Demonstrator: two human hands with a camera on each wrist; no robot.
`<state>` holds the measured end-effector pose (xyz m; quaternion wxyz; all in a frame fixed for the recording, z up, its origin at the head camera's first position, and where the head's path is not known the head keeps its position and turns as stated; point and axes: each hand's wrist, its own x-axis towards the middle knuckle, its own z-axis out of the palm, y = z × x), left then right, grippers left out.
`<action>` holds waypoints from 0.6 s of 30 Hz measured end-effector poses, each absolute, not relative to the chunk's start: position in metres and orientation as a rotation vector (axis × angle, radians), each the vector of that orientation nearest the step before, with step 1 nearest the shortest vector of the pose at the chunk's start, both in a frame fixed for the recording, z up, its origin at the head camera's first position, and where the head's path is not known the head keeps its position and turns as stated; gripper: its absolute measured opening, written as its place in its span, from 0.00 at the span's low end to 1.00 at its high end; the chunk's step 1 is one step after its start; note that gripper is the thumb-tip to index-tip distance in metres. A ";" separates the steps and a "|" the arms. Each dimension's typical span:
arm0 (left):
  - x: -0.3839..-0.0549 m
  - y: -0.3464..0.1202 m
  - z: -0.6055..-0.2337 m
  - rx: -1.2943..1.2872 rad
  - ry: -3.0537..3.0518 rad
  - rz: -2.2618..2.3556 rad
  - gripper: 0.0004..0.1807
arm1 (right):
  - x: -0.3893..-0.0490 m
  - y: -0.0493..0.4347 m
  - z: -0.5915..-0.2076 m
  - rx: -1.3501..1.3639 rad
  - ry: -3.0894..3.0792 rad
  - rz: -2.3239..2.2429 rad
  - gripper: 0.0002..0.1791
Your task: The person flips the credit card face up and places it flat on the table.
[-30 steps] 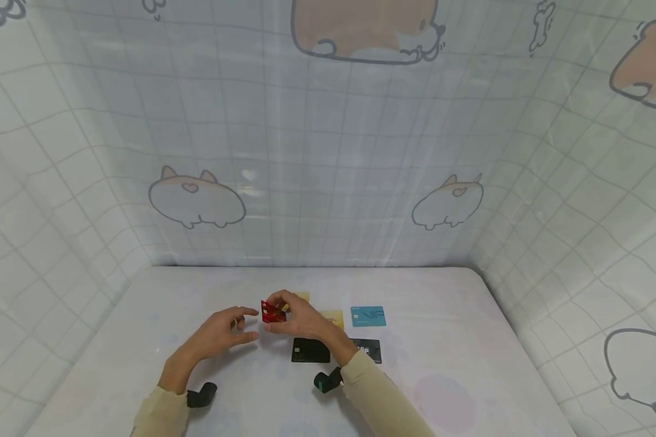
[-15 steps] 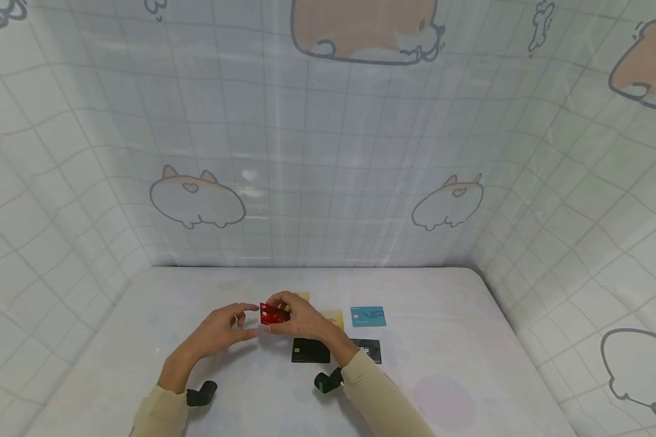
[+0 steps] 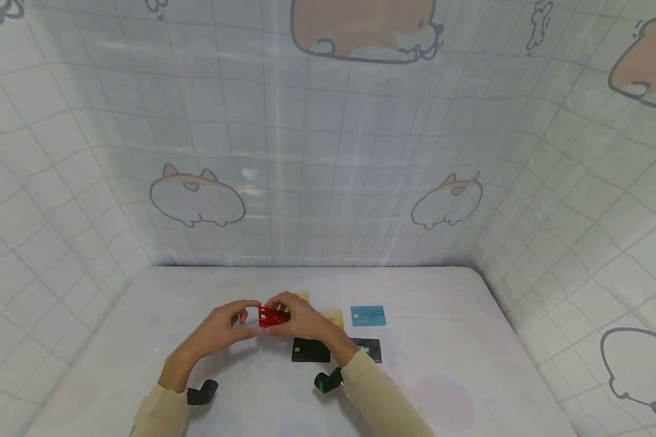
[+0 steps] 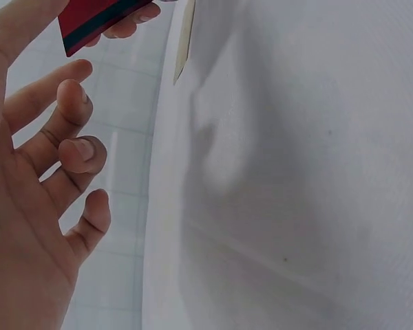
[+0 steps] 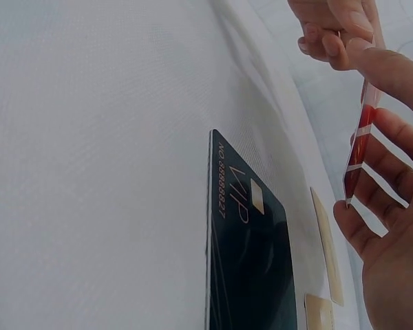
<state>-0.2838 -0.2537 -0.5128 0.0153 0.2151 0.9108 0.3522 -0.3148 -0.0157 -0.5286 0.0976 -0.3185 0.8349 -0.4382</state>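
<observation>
A red bank-style card [image 3: 273, 316] is held up off the table between both hands in the head view. My right hand [image 3: 303, 318] grips its right part, thumb below and fingers behind. At its left end, my left hand [image 3: 218, 331] pinches it with index fingertip at the top corner and thumb at the bottom. The left wrist view shows the card's back [image 4: 100, 19] with a dark stripe; the left hand's other fingers curl loosely beside it. Seen nearly edge-on in the right wrist view, the card [image 5: 358, 148] lies against the right fingers.
On the white table [image 3: 448, 340] lie a black card [image 3: 309, 351], a dark grey card [image 3: 369, 349], a teal VIP card [image 3: 369, 316] and two yellow cards, one nearer [image 3: 333, 317] and one farther [image 3: 303, 296]. Black wrist devices sit by both sleeves. Patterned curtains surround the table.
My left fingertips have closed in on the red card's left end and now meet it. The card has turned to face the head camera more and shifted slightly left.
</observation>
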 end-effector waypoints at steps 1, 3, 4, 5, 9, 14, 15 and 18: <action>-0.284 -0.254 -0.513 0.675 2.838 1.097 0.32 | -0.315 -0.016 -0.528 -0.946 2.473 -1.291 0.31; -0.283 -0.254 -0.513 0.677 2.846 1.100 0.32 | -0.314 -0.016 -0.528 -0.952 2.475 -1.284 0.32; -0.283 -0.254 -0.513 0.673 2.847 1.102 0.32 | -0.314 -0.016 -0.528 -0.956 2.475 -1.284 0.32; -0.283 -0.253 -0.513 0.672 2.845 1.106 0.32 | -0.314 -0.016 -0.527 -0.962 2.476 -1.279 0.32; -0.283 -0.252 -0.513 0.668 2.835 1.113 0.33 | -0.314 -0.017 -0.527 -0.983 2.488 -1.251 0.31; -0.282 -0.252 -0.513 0.681 2.834 1.111 0.31 | -0.313 -0.018 -0.526 -1.000 2.506 -1.214 0.31; -0.282 -0.252 -0.513 0.681 2.834 1.107 0.30 | -0.313 -0.018 -0.526 -1.004 2.510 -1.208 0.30; -0.283 -0.254 -0.512 0.671 2.825 1.101 0.28 | -0.313 -0.019 -0.525 -1.017 2.528 -1.173 0.30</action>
